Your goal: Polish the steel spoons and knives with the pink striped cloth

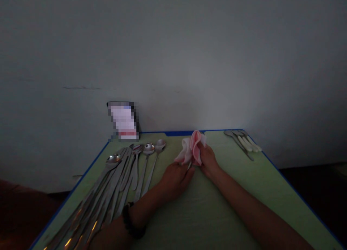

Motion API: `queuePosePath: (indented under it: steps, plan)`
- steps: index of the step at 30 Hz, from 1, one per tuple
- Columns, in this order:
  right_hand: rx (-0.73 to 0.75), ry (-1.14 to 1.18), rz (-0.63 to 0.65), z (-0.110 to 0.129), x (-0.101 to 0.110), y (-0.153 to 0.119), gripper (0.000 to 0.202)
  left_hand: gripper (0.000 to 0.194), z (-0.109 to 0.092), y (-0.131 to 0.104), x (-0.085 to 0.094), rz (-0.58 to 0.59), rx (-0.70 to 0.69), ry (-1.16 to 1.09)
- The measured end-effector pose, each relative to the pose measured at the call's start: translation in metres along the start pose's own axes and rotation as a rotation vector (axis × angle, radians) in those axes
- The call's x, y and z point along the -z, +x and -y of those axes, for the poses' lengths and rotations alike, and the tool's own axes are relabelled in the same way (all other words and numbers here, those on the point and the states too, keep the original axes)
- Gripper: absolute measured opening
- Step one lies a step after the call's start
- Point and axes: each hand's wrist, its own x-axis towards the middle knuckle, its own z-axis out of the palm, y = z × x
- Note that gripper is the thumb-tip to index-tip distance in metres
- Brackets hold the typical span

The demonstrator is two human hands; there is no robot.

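Observation:
Over the middle of the table, my right hand (pixel 210 160) is closed on a pink and white cloth (pixel 195 147), which is bunched up in its fingers. My left hand (pixel 176 178) is closed just below the cloth, around a thin metal handle (pixel 189 166) of some piece of cutlery. The other end of that piece is hidden by the cloth, so its kind does not show. To the left of my hands lie two long-handled spoons (pixel 149 149) side by side. Beyond them, a larger heap of metal cutlery (pixel 108 185) stretches toward the near left edge.
Several forks or spoons with white handles (pixel 245 143) and a metal spoon (pixel 238 145) lie at the far right of the green table (pixel 235 221). A phone (pixel 123 120) with a blurred screen leans against the grey wall (pixel 173 62) at the back left.

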Motion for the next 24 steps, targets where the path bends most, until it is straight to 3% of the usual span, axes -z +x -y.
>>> queuePosePath:
  steps: [7, 13, 21, 24]
  plan:
    - [0.01, 0.057, 0.026, 0.001, 0.001, 0.007, 0.033, 0.042, 0.001, 0.0, 0.0, 0.025, 0.042, -0.006]
    - [0.262, -0.046, -0.092, -0.004, 0.008, 0.022, 0.035, 0.045, -0.001, -0.002, 0.006, 0.099, 0.023, -0.087]
    - [0.16, 0.028, -0.055, -0.002, 0.013, 0.026, 0.037, 0.043, -0.004, -0.001, 0.005, 0.078, 0.116, -0.21]
    - [0.126, 0.055, -0.028, 0.002, 0.012, 0.026, 0.035, 0.042, -0.004, -0.005, 0.007, 0.07, 0.107, -0.37]
